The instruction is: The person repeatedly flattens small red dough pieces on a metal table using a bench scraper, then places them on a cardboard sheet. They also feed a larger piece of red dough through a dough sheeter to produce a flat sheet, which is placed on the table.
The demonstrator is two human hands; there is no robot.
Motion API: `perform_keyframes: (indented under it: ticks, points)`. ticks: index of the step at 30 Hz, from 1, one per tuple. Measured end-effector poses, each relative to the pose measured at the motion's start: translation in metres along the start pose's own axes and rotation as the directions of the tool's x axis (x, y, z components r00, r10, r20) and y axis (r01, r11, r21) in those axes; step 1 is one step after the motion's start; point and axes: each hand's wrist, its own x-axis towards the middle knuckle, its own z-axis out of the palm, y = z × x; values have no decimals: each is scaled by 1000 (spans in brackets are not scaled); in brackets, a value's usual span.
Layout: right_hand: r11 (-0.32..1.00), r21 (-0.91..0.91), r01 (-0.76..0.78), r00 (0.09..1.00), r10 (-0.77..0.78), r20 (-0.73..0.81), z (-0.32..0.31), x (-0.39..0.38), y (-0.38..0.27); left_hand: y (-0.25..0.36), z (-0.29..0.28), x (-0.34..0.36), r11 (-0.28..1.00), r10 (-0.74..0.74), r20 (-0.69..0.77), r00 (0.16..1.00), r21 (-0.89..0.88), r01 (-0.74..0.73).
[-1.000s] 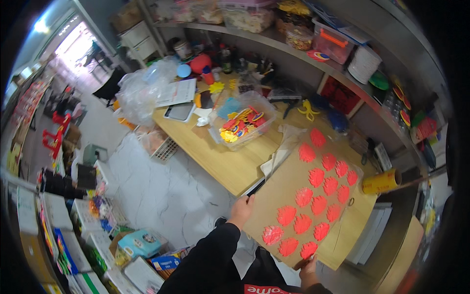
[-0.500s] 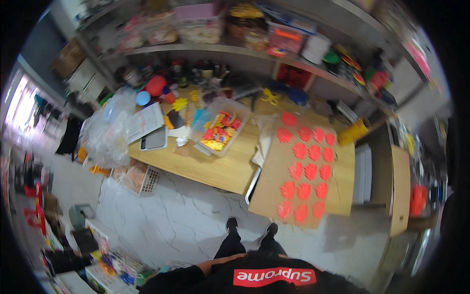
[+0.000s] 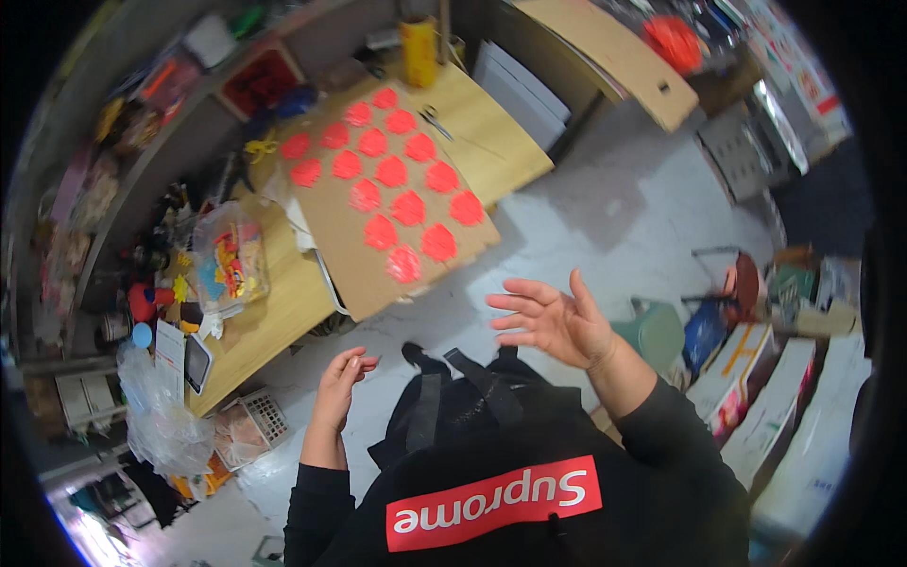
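My right hand (image 3: 557, 321) is raised over the floor in front of my body, fingers spread, palm showing, with nothing in it. Lower and to the left, my left hand (image 3: 343, 383) has its fingers curled together; a tiny dark tip shows by them, too small to name. Both hands are apart from the table. Ahead lies a brown cardboard sheet (image 3: 326, 219) on the wooden table, bearing several bright red-pink, ridged, roughly round pieces (image 3: 408, 208) in rows. Scissors (image 3: 433, 121) rest on the wood beside the sheet.
A clear plastic box (image 3: 230, 260) of colourful small pieces stands on the table's left part, near a plastic bag bundle (image 3: 165, 425). A white basket (image 3: 253, 430) sits on the floor. To the right are a green stool (image 3: 657, 331) and long boxes (image 3: 770, 416). A yellow tape roll (image 3: 418, 52) stands at the back.
My view has swung to the right, so the table now slants across the upper left. Both hands have come up into view in front of my body.
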Motion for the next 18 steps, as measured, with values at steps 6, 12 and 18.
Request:
perform_keyframes:
  ticks: [6,12,18]
  points:
    - [509,-498,-702,641,148,-753,-117,-205,47,-69,68,-34,856,-431,285,856,427,289]
    - [463,-600,-652,675,-4,-737,-143,-288,109,-72,113,-24,791,-528,303,793,516,330]
    - [698,-375,-610,606,107,-788,-150,-288,107,-54,150,27,765,-535,426,729,610,206]
